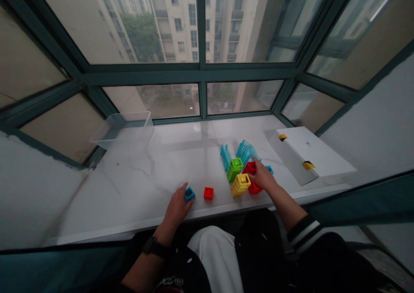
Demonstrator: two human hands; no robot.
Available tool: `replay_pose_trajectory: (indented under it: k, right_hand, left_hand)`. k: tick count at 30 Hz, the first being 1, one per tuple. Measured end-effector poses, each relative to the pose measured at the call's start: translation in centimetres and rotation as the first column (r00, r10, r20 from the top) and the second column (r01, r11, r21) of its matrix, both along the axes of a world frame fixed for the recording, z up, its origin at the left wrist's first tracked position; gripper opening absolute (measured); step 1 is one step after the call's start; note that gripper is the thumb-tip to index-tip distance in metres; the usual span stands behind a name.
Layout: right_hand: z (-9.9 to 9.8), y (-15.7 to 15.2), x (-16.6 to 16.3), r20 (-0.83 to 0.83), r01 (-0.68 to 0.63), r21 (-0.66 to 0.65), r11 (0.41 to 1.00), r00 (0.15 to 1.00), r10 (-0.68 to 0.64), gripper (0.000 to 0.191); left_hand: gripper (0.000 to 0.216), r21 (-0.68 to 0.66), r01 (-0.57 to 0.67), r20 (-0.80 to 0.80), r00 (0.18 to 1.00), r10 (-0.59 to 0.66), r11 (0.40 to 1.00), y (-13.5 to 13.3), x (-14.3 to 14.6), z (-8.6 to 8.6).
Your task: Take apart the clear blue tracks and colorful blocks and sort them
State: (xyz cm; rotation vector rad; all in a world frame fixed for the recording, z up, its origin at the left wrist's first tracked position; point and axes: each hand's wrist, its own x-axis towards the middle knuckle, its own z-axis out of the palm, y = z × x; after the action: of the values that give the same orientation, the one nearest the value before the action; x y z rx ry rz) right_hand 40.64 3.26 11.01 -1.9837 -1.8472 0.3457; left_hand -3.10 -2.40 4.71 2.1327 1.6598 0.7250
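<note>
My left hand (176, 207) is at the near edge of the white sill, its thumb and fingers around a blue toy block (189, 194) with a round hollow facing up. A single red block (208, 193) lies a little to its right. My right hand (264, 176) reaches into the group of blocks, fingers closed on a red block (249, 168) and partly covering it; more red shows beneath the hand. Just left of those fingers stand a yellow block stack (240, 185) and a green block stack (235, 169).
Behind the stacks lie translucent blue ridged pieces (225, 157), and a small blue piece (269, 169) shows beyond my right hand. A clear plastic bin (124, 131) stands at the back left. To the right is a white box (310, 153) with yellow-black tabs. Green-framed windows enclose the sill.
</note>
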Motion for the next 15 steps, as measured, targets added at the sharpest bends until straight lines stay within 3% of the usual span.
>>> replay_pose_trajectory:
  k: [4, 8, 12, 15]
  right_hand:
    - [0.4, -0.3, 0.3, -0.009, -0.022, 0.011, 1.000, 1.000, 0.022, 0.094]
    - [2.1, -1.2, 1.4, -0.038, -0.043, 0.046, 0.998, 0.998, 0.045, 0.091]
    - [5.6, -2.5, 1.8, -0.132, 0.054, 0.180, 0.982, 0.991, -0.030, 0.078]
    - [8.5, -3.8, 0.1, -0.218, 0.087, 0.367, 0.926, 0.976, -0.005, 0.064]
  left_hand:
    - [0.072, -0.087, -0.043, 0.000, 0.999, 0.044, 0.995, 0.2, -0.3, -0.1]
    - [0.061, -0.059, -0.073, 0.044, 0.996, 0.076, 0.996, 0.4, -0.7, 0.7]
    - [0.057, -0.023, -0.092, 0.136, 0.986, 0.094, 0.995, 0.3, -0.9, 3.4]
    - [0.055, -0.001, -0.118, 0.216, 0.970, 0.116, 0.993, 0.0, -0.7, 6.3]
